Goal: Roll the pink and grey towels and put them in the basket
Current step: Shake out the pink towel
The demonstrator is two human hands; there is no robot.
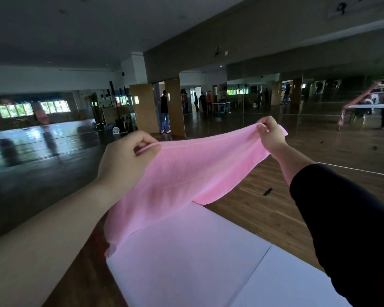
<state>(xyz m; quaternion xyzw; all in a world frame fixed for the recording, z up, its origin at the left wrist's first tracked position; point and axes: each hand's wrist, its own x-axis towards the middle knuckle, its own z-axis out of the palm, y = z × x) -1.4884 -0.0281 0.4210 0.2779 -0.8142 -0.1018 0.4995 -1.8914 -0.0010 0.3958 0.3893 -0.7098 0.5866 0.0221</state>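
Note:
The pink towel (pixel 186 171) is stretched out in the air above the white table (pixel 197 251). My left hand (pixel 124 160) pinches its near-left corner between thumb and fingers. My right hand (pixel 269 134) pinches the far-right corner, raised a little higher. The towel sags between the two hands and its lower left end hangs down to the table's left corner. No grey towel and no basket are in view.
The white table runs from the centre to the lower right, with a seam across it. Dark wooden floor (pixel 264 209) surrounds it. Mirrored walls (pixel 319 96) stand behind, and several people (pixel 164 111) stand far off by the wooden doors.

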